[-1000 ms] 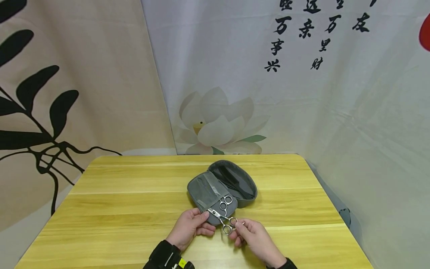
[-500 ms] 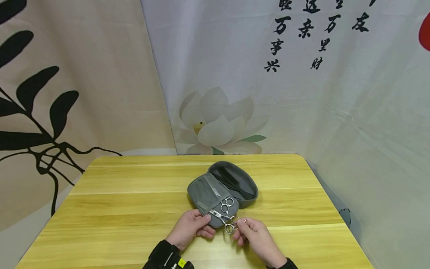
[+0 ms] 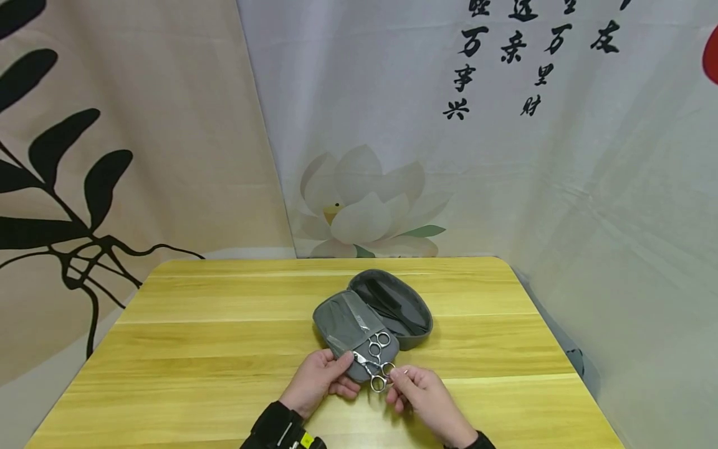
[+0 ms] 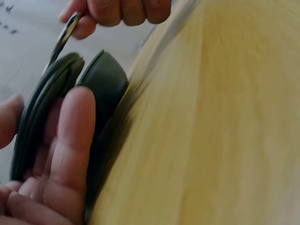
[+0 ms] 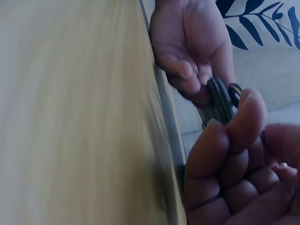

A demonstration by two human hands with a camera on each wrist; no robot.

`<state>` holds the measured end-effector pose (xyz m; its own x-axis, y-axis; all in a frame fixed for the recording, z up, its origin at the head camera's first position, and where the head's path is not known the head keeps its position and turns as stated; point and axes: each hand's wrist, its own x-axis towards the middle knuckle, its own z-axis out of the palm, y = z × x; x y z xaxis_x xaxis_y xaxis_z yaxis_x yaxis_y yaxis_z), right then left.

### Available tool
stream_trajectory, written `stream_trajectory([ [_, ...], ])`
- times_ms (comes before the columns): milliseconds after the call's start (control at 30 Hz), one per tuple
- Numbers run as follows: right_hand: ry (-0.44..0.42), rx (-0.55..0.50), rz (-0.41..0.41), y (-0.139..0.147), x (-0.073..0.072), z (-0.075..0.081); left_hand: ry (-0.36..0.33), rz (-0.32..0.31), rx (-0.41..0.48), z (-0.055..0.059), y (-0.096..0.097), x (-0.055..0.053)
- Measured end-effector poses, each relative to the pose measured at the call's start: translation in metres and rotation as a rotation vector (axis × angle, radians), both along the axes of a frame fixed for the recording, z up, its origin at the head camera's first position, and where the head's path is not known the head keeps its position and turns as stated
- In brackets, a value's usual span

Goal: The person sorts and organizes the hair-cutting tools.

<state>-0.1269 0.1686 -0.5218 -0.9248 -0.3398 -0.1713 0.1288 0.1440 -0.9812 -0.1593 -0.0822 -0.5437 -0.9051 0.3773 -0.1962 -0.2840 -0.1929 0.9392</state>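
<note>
A grey zippered case (image 3: 336, 315) lies unfolded, its near half tilted up off the table in my left hand (image 3: 316, 381). My left thumb presses the top edge of that half, with the fingers beneath it. My right hand (image 3: 425, 399) pinches a finger ring of silver scissors (image 3: 378, 383) between thumb and fingertips. Their blades run toward the case pocket (image 3: 342, 337), partly hidden by my left thumb. A second pair of scissors (image 3: 374, 349) sits in the pocket with its rings showing. In the left wrist view, fingers (image 4: 72, 136) lie under the case half (image 4: 42, 108).
The case's deeper half (image 3: 417, 330) rests behind to the right, holding a black comb (image 3: 384, 299). All this stands on a light wooden table (image 3: 224, 349). Printed cloth (image 3: 359, 125) hangs behind the table's far edge.
The scissors and my right fingertips shifted slightly right, then back left. Less of the blade shows beside my left thumb. The left hand keeps its hold on the case.
</note>
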Motion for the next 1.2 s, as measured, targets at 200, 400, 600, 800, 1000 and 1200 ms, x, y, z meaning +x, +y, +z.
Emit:
stream_trajectory([
  [200, 0.034, 0.021, 0.049, -0.006, 0.003, -0.001, -0.009, 0.092, -0.076, 0.005, 0.008, 0.003],
  [400, 0.004, -0.020, 0.039, -0.005, 0.001, -0.002, -0.007, 0.053, -0.040, 0.002, 0.005, 0.003],
  [600, -0.011, -0.083, 0.025, -0.006, 0.002, -0.001, 0.001, 0.039, -0.053, 0.001, 0.006, 0.003],
  [800, -0.001, -0.097, -0.007, -0.008, 0.005, -0.001, 0.005, 0.020, -0.063, 0.002, 0.007, 0.004],
  [1000, -0.069, -0.124, -0.028, -0.011, 0.006, -0.001, 0.008, 0.025, -0.077, 0.004, 0.008, 0.005],
  [1200, -0.088, -0.156, 0.001, -0.013, 0.006, -0.004, 0.013, 0.007, -0.075, 0.004, 0.008, 0.005],
])
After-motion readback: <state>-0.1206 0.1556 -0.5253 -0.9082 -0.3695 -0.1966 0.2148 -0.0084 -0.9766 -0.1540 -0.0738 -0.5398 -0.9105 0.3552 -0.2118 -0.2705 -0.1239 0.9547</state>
